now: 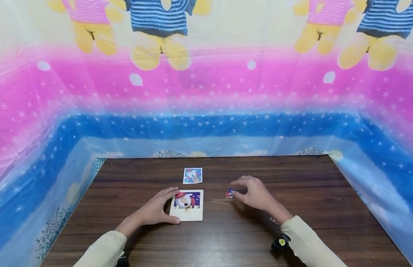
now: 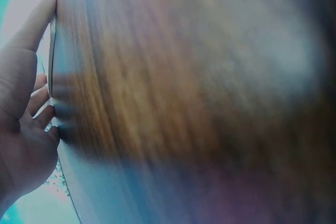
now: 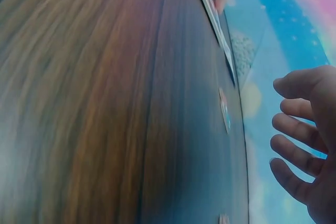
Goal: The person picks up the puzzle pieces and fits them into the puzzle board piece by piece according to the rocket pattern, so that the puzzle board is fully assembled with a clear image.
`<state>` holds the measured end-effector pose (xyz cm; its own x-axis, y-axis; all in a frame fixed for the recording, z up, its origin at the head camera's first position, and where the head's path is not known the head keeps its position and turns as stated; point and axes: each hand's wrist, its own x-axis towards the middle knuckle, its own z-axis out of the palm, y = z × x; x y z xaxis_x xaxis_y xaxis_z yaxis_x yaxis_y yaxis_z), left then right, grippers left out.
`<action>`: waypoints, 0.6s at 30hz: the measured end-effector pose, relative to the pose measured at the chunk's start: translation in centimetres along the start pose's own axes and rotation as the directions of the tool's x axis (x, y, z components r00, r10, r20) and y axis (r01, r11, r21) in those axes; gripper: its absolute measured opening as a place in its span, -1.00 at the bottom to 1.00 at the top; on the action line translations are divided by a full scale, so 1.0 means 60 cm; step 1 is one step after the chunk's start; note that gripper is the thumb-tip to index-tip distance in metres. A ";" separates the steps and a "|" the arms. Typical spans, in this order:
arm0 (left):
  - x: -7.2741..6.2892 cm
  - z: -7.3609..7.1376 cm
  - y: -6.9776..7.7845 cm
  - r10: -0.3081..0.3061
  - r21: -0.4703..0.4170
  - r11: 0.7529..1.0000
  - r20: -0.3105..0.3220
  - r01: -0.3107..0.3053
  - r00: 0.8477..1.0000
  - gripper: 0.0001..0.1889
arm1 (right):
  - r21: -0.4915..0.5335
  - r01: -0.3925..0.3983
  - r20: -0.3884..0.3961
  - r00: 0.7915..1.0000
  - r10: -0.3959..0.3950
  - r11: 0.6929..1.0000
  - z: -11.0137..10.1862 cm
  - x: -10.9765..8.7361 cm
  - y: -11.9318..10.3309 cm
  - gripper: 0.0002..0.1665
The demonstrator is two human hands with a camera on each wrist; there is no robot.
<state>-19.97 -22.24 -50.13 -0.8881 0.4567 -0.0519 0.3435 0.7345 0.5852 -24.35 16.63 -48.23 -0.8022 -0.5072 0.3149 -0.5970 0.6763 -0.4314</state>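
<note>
A square white-bordered picture puzzle tray (image 1: 193, 216) lies on the table, its upper part filled with a white cartoon face in a red hat and its lower part pale. My left hand (image 1: 158, 208) holds the tray at its left side, thumb at the lower corner and fingers at the upper one. My right hand (image 1: 254, 192) hovers over the table to the right, fingers spread and loosely bent, holding nothing. Just by its thumb is a small red and blue puzzle piece (image 1: 229, 193). In the right wrist view, a flat piece (image 3: 224, 110) lies apart from these fingers (image 3: 294, 124).
Behind the tray lies a small picture card (image 1: 192, 175) with a similar cartoon face. Another small piece (image 1: 273, 220) shows partly under my right wrist. The dark wooden table (image 1: 143, 170) is enclosed by a printed cloth (image 1: 206, 126) at the back and sides.
</note>
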 end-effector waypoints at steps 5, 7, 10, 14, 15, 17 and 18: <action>0.001 0.001 0.001 -0.005 0.004 1.000 0.000 0.005 1.000 0.12 | -0.011 -0.014 -0.027 1.000 0.013 1.000 -0.019 -0.016 0.022 -0.63; 0.000 0.001 0.001 -0.004 0.003 1.000 -0.001 0.004 1.000 0.12 | -0.022 -0.013 -0.042 0.999 0.012 1.000 -0.027 -0.023 0.031 -0.64; 0.000 0.001 0.001 -0.001 0.001 1.000 -0.003 0.001 1.000 0.12 | -0.037 -0.021 -0.062 0.998 0.018 0.999 -0.038 -0.035 0.048 -0.66; 0.001 0.002 0.000 0.001 0.003 1.000 -0.003 -0.001 1.000 0.11 | -0.043 -0.042 -0.065 0.997 0.039 0.998 -0.050 -0.051 0.068 -0.68; 0.001 0.002 0.000 0.002 0.004 1.000 -0.003 -0.002 1.000 0.11 | -0.048 -0.046 -0.064 0.997 0.043 0.998 -0.053 -0.055 0.072 -0.68; 0.001 0.002 -0.001 0.001 0.004 1.000 -0.002 -0.001 1.000 0.11 | -0.055 -0.051 -0.061 0.997 0.047 0.997 -0.057 -0.062 0.081 -0.68; 0.002 0.002 -0.002 0.002 0.004 1.000 0.000 -0.002 1.000 0.11 | -0.056 -0.055 -0.059 0.997 0.052 0.997 -0.059 -0.066 0.084 -0.68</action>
<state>-20.06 -22.20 -50.31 -0.8876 0.4579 -0.0503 0.3465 0.7355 0.5822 -24.21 23.96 -48.66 -0.8310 -0.4389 0.3418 -0.5513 0.7321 -0.4001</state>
